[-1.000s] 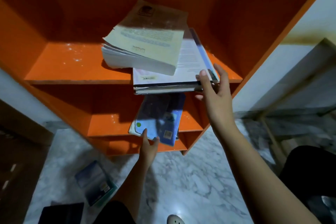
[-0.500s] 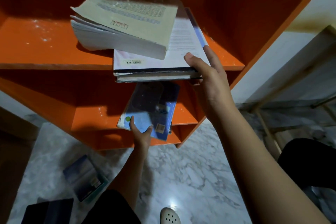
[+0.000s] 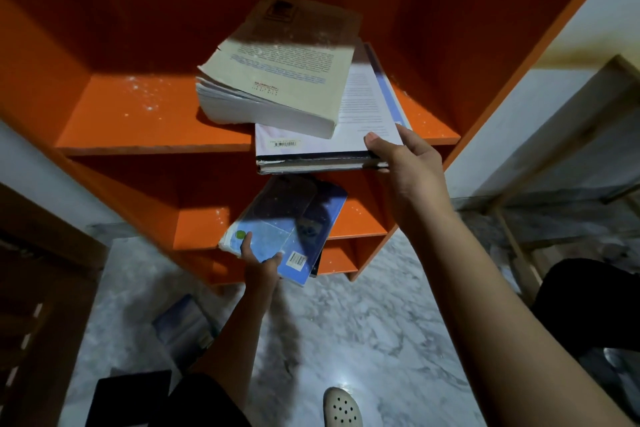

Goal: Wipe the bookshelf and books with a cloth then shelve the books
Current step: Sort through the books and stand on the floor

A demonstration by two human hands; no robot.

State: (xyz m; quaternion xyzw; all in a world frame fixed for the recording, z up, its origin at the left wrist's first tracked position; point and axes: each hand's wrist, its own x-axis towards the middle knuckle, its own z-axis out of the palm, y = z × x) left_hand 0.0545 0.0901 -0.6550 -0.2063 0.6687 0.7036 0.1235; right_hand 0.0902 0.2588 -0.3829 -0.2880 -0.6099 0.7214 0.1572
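An orange bookshelf [image 3: 152, 121] fills the upper view, its upper board speckled with dust. A thick cream paperback [image 3: 277, 80] lies askew on a large white hardback [image 3: 360, 114] that juts over the board's front edge. My right hand [image 3: 401, 163] grips the hardback's near right corner, thumb on the cover. Lower down, my left hand [image 3: 259, 263] holds blue books [image 3: 287, 229] by their near edge, in front of the lower shelf board [image 3: 201, 222].
A bluish book [image 3: 183, 326] and a dark flat object [image 3: 128, 395] lie on the marble floor at lower left. A wooden frame [image 3: 519, 253] stands to the right. My sandalled foot [image 3: 341, 407] shows at the bottom.
My right hand closed on the hardback's corner, its thumb now on the cover. The view shifted. My left hand still holds the blue books.
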